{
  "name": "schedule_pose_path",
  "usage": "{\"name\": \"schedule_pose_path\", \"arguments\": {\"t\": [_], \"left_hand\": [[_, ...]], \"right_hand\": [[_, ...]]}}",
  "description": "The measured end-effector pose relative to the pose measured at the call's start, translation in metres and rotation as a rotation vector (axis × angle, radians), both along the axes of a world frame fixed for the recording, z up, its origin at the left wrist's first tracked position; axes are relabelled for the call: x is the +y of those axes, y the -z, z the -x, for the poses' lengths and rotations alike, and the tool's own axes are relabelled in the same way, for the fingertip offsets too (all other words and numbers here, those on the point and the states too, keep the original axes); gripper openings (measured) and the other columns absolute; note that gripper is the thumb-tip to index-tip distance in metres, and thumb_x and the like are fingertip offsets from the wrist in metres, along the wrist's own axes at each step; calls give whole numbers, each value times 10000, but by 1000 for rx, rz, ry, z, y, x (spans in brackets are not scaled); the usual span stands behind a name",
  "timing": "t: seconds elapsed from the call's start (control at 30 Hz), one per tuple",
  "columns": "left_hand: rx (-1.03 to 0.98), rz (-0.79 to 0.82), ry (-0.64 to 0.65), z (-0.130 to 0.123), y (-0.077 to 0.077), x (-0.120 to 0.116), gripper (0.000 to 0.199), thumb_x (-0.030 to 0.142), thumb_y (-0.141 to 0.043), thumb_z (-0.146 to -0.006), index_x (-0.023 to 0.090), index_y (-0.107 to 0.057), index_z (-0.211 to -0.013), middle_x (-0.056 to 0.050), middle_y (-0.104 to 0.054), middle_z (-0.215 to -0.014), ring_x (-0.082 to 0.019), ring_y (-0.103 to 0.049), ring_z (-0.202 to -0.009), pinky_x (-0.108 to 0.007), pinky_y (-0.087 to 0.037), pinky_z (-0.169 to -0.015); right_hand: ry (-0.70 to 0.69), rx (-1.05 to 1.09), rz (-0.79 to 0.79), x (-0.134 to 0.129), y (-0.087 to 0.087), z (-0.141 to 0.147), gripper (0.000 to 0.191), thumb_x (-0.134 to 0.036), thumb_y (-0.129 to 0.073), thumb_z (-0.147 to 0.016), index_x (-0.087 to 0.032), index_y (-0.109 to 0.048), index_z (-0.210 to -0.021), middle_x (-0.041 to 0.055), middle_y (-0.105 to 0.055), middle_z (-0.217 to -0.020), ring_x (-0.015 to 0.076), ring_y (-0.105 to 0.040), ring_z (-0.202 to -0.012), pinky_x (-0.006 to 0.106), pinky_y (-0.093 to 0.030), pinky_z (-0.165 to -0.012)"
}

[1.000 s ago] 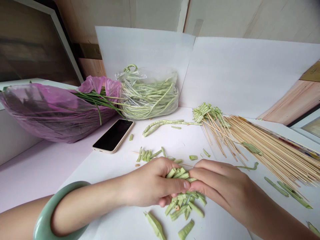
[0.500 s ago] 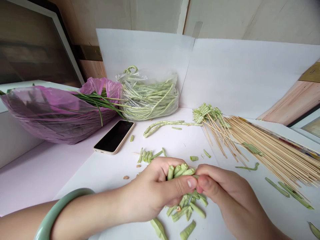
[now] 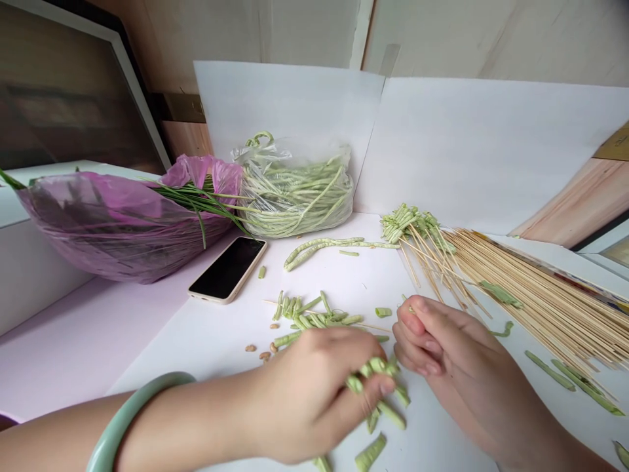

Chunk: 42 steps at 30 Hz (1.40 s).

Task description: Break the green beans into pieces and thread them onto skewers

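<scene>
My left hand is low on the white paper and shut on several cut pieces of long bean, with more pieces poking out below it. A jade bangle circles that wrist. Apart from it, my right hand has its fingers curled together beside the bamboo skewers. A tiny speck shows at its fingertips, too small to identify. A loose row of cut bean pieces lies above my left hand, and several brown bean seeds lie to its left.
A clear bag of long beans and a purple bag with chives stand at the back. A smartphone lies face up near them. A bunch of skewered bean pieces lies at the skewers' far end. White paper covers the surface.
My right hand has parted from my left and moved right, toward the skewers. My left hand has dropped lower with its beans. More pieces and seeds now lie on the paper above and left of it.
</scene>
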<state>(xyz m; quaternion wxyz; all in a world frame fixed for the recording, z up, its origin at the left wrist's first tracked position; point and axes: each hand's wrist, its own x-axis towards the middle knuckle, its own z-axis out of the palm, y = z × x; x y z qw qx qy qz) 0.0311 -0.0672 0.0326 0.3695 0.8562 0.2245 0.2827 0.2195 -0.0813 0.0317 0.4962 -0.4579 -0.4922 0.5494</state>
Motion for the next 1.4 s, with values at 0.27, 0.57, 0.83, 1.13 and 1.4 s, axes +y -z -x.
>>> {"name": "schedule_pose_path", "arguments": {"t": [0.27,0.57,0.83,1.13,1.4], "left_hand": [[219,32,-200,2,-7,16,179,238,-444,-933,190,-448,-761,17,-495,-709,-128,-461,-652,-238,-351,-616],[528,-110,-106,4,-10,16,225,47,-483,-811,192,-604,-933,-33,-551,-910,-167,-586,-757,-259,-442,-667],[497,-110,-134,5,-9,18,175,160,-521,-887,206,-625,-1019,-32,-552,-932,-182,-602,-776,-293,-473,-698],[292,-41,-141,10,1,31,393,334,-790,-733,188,-631,-1062,-28,-617,-979,-178,-602,-837,-262,-468,-718],[279,-147,-398,13,-1,49,193,348,-608,-891,188,-632,-997,-18,-660,-903,-132,-606,-680,-239,-463,-637]], "right_hand": [[-45,-615,-186,10,-8,-21,318,-437,-517,-903,-212,-619,-703,-33,-419,-547,130,-394,-527,246,-327,-477],[-274,-1108,-301,9,2,-16,167,-185,-592,-804,-215,-558,-643,-24,-543,-622,136,-504,-566,236,-355,-495],[-271,-1150,-231,10,5,-14,169,-129,-598,-770,-213,-516,-648,-38,-534,-634,129,-511,-595,225,-368,-521],[-256,-1127,-115,10,3,-15,90,-209,-587,-791,-240,-551,-716,-40,-563,-694,140,-525,-647,239,-378,-577],[-225,-1124,-122,11,8,-20,125,-321,-539,-837,-247,-542,-737,-39,-561,-662,145,-529,-628,248,-379,-574]]}}
